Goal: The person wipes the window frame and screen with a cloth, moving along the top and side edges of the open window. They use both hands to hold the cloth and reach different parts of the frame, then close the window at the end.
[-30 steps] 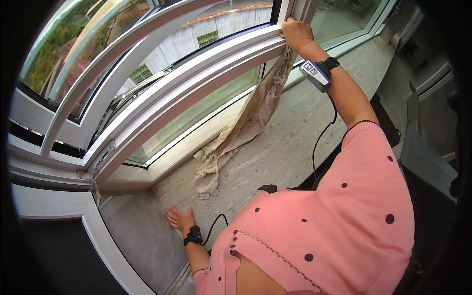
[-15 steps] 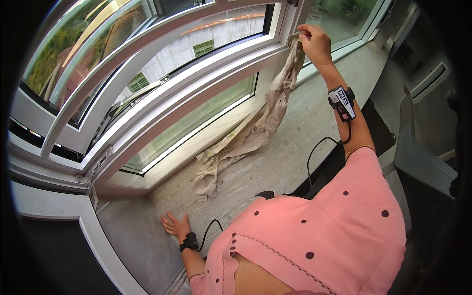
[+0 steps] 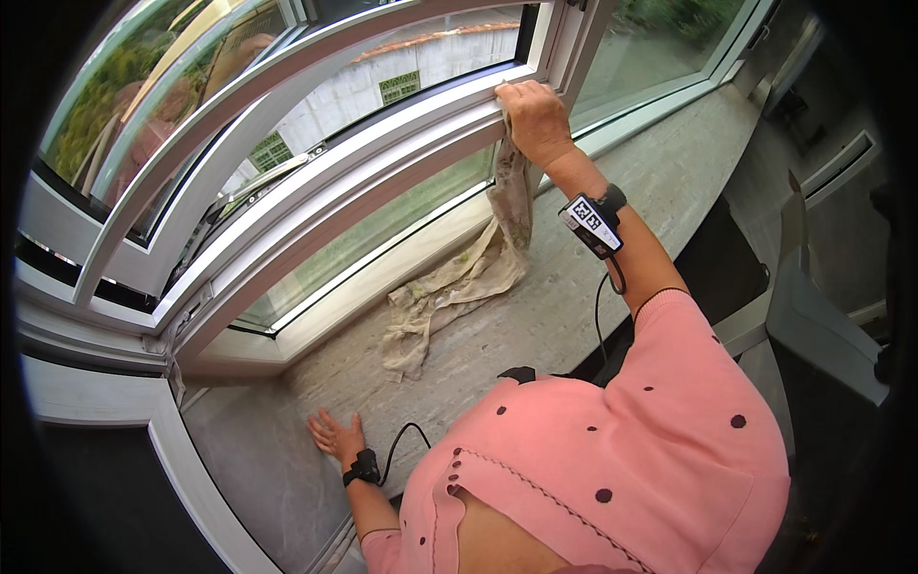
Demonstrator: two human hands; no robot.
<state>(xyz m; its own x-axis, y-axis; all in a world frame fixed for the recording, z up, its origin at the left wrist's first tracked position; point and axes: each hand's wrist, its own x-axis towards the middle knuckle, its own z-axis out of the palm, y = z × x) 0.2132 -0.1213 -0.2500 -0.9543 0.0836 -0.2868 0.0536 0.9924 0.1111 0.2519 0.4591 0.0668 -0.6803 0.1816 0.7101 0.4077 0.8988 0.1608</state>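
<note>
one streaked grey sill edges the dim room; our right hand grips a dirty cloth at the window frame, our left hand lies spread and loose.

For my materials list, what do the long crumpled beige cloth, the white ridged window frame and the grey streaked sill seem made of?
Crumpled beige cloth: thin matt fabric, perhaps cotton, judging by its limp folds. Ridged white window frame: plastic or coated metal, faintly shiny, with even ridges. Streaked grey sill: probably stone or imitation, dull, with mottled streaks.
</note>
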